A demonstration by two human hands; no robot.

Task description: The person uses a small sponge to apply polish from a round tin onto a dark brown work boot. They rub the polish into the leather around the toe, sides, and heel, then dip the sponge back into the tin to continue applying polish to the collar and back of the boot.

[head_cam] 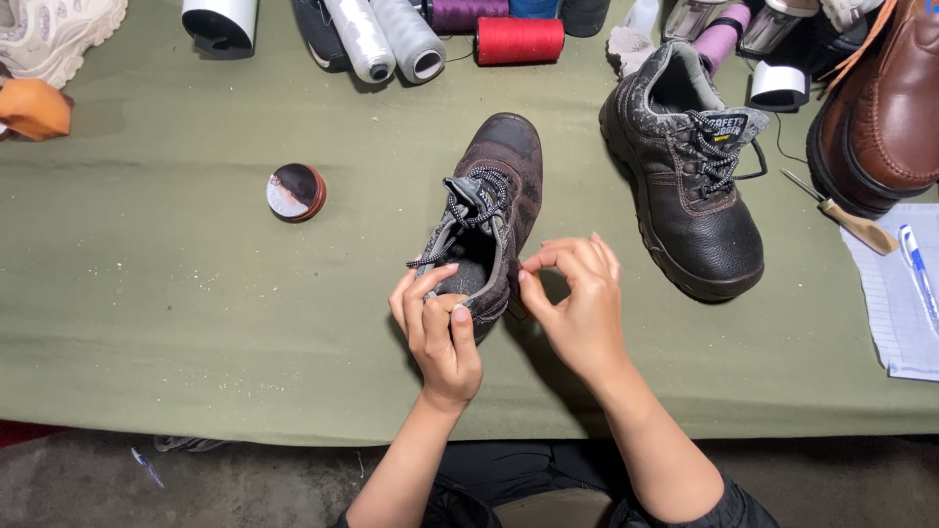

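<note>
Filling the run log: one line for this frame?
left hand: grips heel collar of brown shoe | right hand: pinching at shoe's collar edge | shoe: on green table, toe pointing away | nearby: polish tin, black shoe

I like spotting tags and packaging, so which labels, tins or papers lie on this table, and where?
Tongue label: on the black shoe right of centre; small dark patch with pale print.
Round tin: left of the brown shoe held in both hands; reddish rim, worn lid.
Lined paper: right edge; pale, with a blue pen on it.
No screens or signs.
</note>
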